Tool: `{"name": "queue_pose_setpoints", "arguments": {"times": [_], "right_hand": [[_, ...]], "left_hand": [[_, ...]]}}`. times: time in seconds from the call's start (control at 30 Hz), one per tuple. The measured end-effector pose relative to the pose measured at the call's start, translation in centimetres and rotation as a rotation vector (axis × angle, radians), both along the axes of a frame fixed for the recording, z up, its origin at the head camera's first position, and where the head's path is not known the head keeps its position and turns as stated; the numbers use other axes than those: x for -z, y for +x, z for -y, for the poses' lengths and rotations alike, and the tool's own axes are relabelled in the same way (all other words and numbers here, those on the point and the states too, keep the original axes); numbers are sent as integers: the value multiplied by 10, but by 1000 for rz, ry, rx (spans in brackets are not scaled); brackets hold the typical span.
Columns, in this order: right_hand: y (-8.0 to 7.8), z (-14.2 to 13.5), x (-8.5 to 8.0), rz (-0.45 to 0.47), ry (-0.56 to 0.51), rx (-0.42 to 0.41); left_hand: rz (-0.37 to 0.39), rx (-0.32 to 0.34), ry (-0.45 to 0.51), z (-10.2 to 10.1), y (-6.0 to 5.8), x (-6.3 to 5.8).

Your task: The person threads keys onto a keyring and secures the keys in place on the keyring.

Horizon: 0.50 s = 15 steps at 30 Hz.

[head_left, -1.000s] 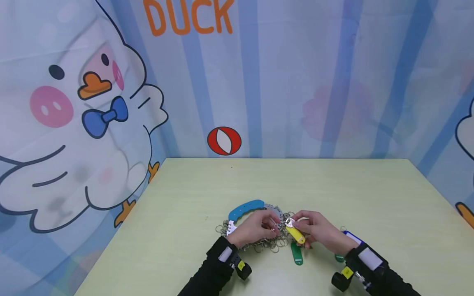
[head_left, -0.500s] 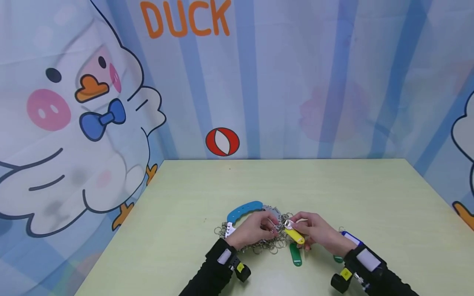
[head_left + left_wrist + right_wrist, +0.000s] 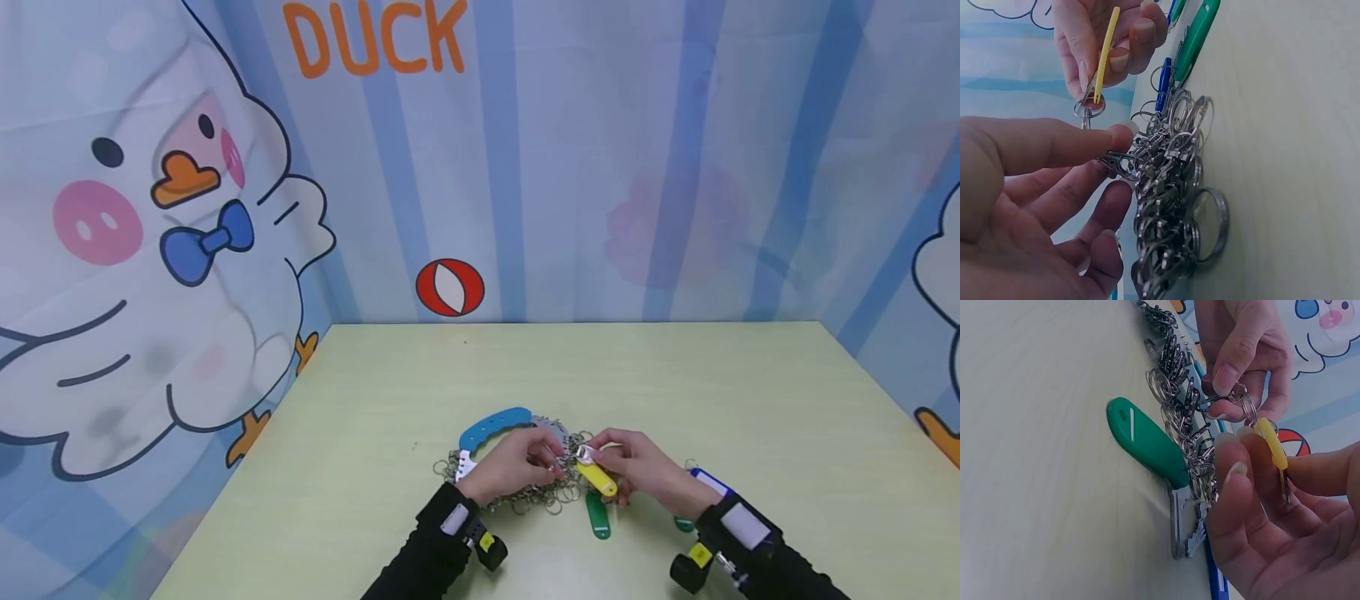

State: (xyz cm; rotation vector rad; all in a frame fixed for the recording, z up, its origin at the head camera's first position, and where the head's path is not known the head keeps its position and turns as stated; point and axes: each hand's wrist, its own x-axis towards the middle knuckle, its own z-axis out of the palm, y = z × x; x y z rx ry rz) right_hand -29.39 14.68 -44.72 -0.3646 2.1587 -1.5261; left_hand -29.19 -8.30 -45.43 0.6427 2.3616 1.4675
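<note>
My left hand [image 3: 513, 460] pinches a small metal clasp [image 3: 1121, 164] between thumb and forefinger. That clasp belongs to a big hoop with a blue arc [image 3: 495, 427], hung with many metal split rings and clasps [image 3: 1169, 200]. Just right of it, my right hand [image 3: 641, 467] pinches a key with a yellow plastic head [image 3: 597, 479] by its metal blade. A split ring [image 3: 1249, 407] runs through the yellow head and lies right at the left fingertips, against the clasp. A green-headed key [image 3: 1147, 440] lies on the table below, beside the hoop's rings.
A blue-headed key [image 3: 708, 478] and another green piece [image 3: 684, 525] lie by the right wrist, partly hidden by the sleeve. The pale table [image 3: 570, 367] reaches back to a cartoon-printed cloth [image 3: 570, 167].
The head view has shifted slightly. Both hands stay in almost the same place, with the left fingers moving a little at the clasp.
</note>
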Motion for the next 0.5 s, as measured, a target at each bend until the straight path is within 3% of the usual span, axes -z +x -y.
{"name": "queue_pose_setpoints", "arguments": {"times": [0.27,0.5], "right_hand": [[0,-2,5,-125,108,-11],[5,-1,-2,-209,201,-59]], "left_hand": [[-98,-26,-76,-5,0,-3],[-180,-21,-151,-9,0,-3]]}}
